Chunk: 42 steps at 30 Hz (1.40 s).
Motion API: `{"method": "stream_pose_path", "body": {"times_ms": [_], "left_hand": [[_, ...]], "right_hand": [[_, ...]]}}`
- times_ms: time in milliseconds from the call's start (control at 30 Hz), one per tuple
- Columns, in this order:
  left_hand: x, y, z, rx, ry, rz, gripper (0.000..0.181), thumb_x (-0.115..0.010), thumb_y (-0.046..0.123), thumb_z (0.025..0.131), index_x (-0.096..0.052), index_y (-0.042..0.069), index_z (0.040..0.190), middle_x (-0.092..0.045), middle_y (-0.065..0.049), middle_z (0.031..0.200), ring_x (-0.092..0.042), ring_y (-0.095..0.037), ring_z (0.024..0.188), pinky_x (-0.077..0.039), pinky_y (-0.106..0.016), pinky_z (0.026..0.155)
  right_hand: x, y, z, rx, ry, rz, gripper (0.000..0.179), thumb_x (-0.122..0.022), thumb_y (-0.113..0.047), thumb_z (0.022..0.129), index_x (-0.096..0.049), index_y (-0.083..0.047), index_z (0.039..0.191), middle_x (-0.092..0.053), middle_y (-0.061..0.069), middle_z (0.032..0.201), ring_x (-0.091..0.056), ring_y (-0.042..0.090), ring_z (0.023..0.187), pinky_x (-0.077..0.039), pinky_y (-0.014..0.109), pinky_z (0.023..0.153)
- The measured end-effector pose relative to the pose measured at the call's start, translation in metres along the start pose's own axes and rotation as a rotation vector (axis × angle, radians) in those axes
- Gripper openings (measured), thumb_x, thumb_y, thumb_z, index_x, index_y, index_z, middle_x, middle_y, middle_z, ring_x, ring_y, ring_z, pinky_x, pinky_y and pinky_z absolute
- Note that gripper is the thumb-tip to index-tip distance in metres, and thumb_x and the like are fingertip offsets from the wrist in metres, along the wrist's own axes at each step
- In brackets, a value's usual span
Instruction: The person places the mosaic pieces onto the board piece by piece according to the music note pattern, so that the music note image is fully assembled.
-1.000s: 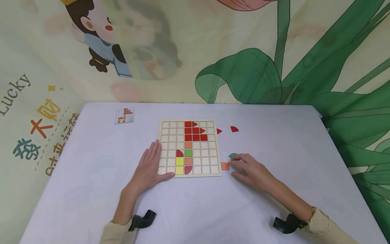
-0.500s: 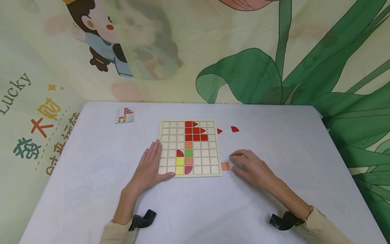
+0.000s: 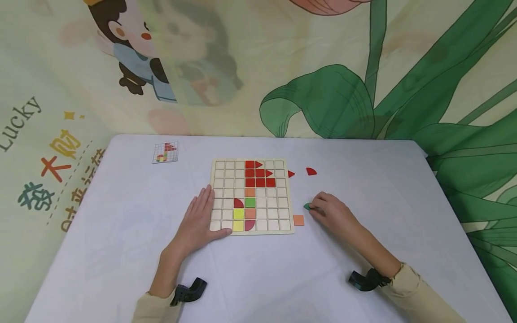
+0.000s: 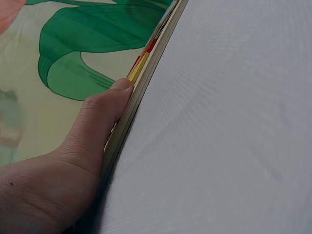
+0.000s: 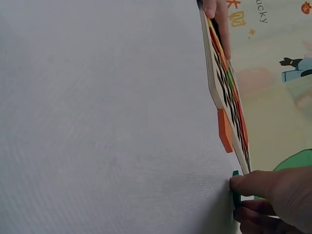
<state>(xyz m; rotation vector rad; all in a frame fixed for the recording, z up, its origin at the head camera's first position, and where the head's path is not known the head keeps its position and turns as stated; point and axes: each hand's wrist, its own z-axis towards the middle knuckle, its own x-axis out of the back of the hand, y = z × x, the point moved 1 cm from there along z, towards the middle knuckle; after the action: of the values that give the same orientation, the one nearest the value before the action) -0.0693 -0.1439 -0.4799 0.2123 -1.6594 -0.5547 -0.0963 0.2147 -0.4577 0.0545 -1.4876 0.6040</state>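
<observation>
A wooden grid board (image 3: 278,197) lies in the middle of the white table (image 3: 121,224), with red, orange, green and yellow tiles set in its cells. My left hand (image 3: 198,220) rests flat at the board's left front corner, thumb (image 4: 105,109) along the board's front edge (image 4: 146,73). My right hand (image 3: 332,214) is right of the board, its fingertips pinching a small green piece (image 3: 308,206) that sits on the table; the right wrist view shows fingers on the green piece (image 5: 236,195). An orange square tile (image 3: 298,220) lies just left of that hand, beside the board (image 5: 214,97).
A red triangle (image 3: 291,173) and a red quarter-round piece (image 3: 310,171) lie on the table right of the board's far side. A small pattern card (image 3: 164,152) sits at the far left. A printed backdrop (image 3: 323,67) hangs behind the table.
My right hand drew back from beside the orange tile and curled its fingers round the green piece a little farther right. The left hand and the board stayed put.
</observation>
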Motion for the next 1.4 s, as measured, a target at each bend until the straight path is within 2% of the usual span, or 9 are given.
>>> {"method": "stream_pose_path", "body": {"times_ms": [133,267,367,533,633,733,833,1100,1400], "left_hand": [[0.000,-0.001,0.000,-0.004,0.009,0.003,0.117,-0.075,0.055,0.074,-0.010,0.002,0.155,-0.005,-0.014,0.165,-0.004,-0.032,0.153,-0.010,-0.051,0.124],[0.000,-0.003,-0.002,-0.012,0.026,0.009,0.117,-0.077,0.053,0.073,-0.011,0.001,0.155,-0.006,-0.015,0.165,-0.005,-0.033,0.153,-0.011,-0.052,0.123],[0.000,-0.003,-0.003,-0.012,0.029,0.013,0.117,-0.077,0.052,0.073,-0.011,0.001,0.155,-0.007,-0.015,0.165,-0.006,-0.033,0.153,-0.012,-0.052,0.123],[0.000,-0.003,-0.001,-0.013,0.009,0.015,0.116,-0.076,0.055,0.074,-0.011,0.001,0.155,-0.006,-0.015,0.165,-0.005,-0.033,0.153,-0.012,-0.052,0.123],[0.000,-0.002,0.000,-0.018,0.001,0.015,0.117,-0.074,0.057,0.075,-0.011,0.001,0.155,-0.005,-0.015,0.165,-0.005,-0.033,0.153,-0.011,-0.051,0.124],[0.000,-0.001,0.001,-0.030,0.001,0.013,0.118,-0.074,0.060,0.075,-0.010,0.000,0.155,-0.005,-0.015,0.165,-0.004,-0.032,0.153,-0.011,-0.051,0.124],[-0.001,-0.001,0.002,-0.046,0.002,0.009,0.119,-0.074,0.061,0.074,-0.011,-0.001,0.154,-0.005,-0.015,0.165,-0.004,-0.032,0.153,-0.011,-0.051,0.124],[0.001,-0.002,0.000,-0.045,0.002,0.007,0.120,-0.075,0.059,0.073,-0.011,-0.001,0.154,-0.006,-0.015,0.165,-0.004,-0.031,0.153,-0.010,-0.051,0.124],[0.001,-0.005,0.000,-0.039,-0.011,0.006,0.120,-0.073,0.061,0.074,-0.009,0.000,0.155,-0.003,-0.014,0.165,-0.002,-0.031,0.153,-0.008,-0.050,0.124]], "right_hand": [[0.004,-0.002,0.006,0.044,0.038,0.031,0.020,-0.080,-0.007,0.077,-0.073,-0.010,0.095,-0.066,0.001,0.093,-0.060,0.013,0.083,-0.058,0.029,0.073],[0.010,-0.020,0.020,0.202,0.075,0.101,0.024,-0.079,-0.005,0.077,-0.073,-0.010,0.100,-0.067,0.001,0.097,-0.062,0.013,0.088,-0.058,0.028,0.075],[0.009,-0.046,0.034,0.357,0.018,0.100,0.026,-0.078,-0.009,0.079,-0.072,-0.010,0.104,-0.067,0.000,0.102,-0.062,0.013,0.094,-0.058,0.025,0.080],[-0.002,-0.089,0.058,0.615,-0.115,0.019,0.029,-0.074,-0.014,0.085,-0.070,-0.011,0.113,-0.067,0.000,0.108,-0.062,0.012,0.099,-0.056,0.020,0.083],[-0.010,-0.111,0.071,0.688,-0.210,0.003,0.030,-0.070,-0.015,0.089,-0.069,-0.012,0.119,-0.066,0.000,0.112,-0.062,0.012,0.100,-0.055,0.018,0.084],[-0.016,-0.126,0.082,0.690,-0.290,-0.013,0.030,-0.066,-0.017,0.092,-0.067,-0.014,0.122,-0.064,-0.001,0.114,-0.060,0.011,0.100,-0.055,0.017,0.083],[-0.021,-0.133,0.089,0.690,-0.332,0.000,0.027,-0.064,-0.016,0.093,-0.067,-0.014,0.120,-0.062,0.001,0.115,-0.060,0.012,0.096,-0.054,0.016,0.082],[-0.032,-0.135,0.098,0.656,-0.366,0.211,0.018,-0.063,-0.006,0.091,-0.071,-0.010,0.107,-0.059,0.004,0.108,-0.056,0.012,0.088,-0.049,0.011,0.074],[-0.041,-0.142,0.103,0.593,-0.382,0.315,0.016,-0.059,-0.006,0.091,-0.072,-0.011,0.100,-0.066,-0.001,0.099,-0.055,0.008,0.081,-0.045,0.013,0.072]]}}
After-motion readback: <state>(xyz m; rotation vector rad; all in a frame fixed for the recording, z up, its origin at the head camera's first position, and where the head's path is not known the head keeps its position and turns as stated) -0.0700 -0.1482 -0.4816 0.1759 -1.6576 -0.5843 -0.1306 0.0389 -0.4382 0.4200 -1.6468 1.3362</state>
